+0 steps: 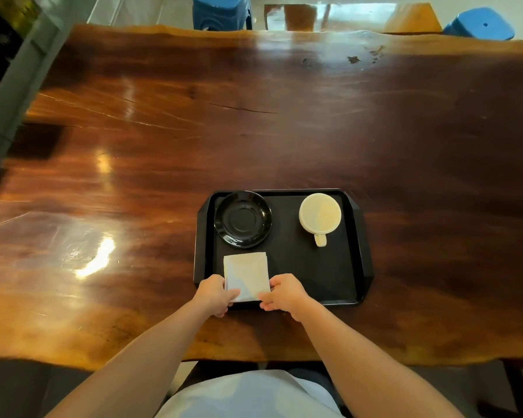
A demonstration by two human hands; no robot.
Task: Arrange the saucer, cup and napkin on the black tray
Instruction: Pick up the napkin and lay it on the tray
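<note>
on the glossy wooden table [133, 164], near its front edge, sits one black tray [323, 273], rectangular with a raised rim. it carries three things, one of each. one black saucer [243, 219] lies flat in the far left corner, its round well bare. one cream cup [320, 216] stands upright in the far right part, well apart from the saucer, its single handle pointing toward the person. one white napkin [246, 274], folded square, lies in the near left part just in front of the saucer, its near edge over the tray's front rim.

two bare hands meet at that near edge. the left hand [214, 294] pinches the napkin's near left corner, thumb on top and fingers curled underneath. the right hand [284, 292] pinches the near right corner in the same way, so both sets of fingers are closed on the paper. whether the napkin's near edge is lifted or resting cannot be told.

no brand, label or writing can be read on the tray, saucer, cup or napkin.

beyond the table's far edge stand two blue stools [221, 12], and a second wooden table [405, 16] shows between them.
</note>
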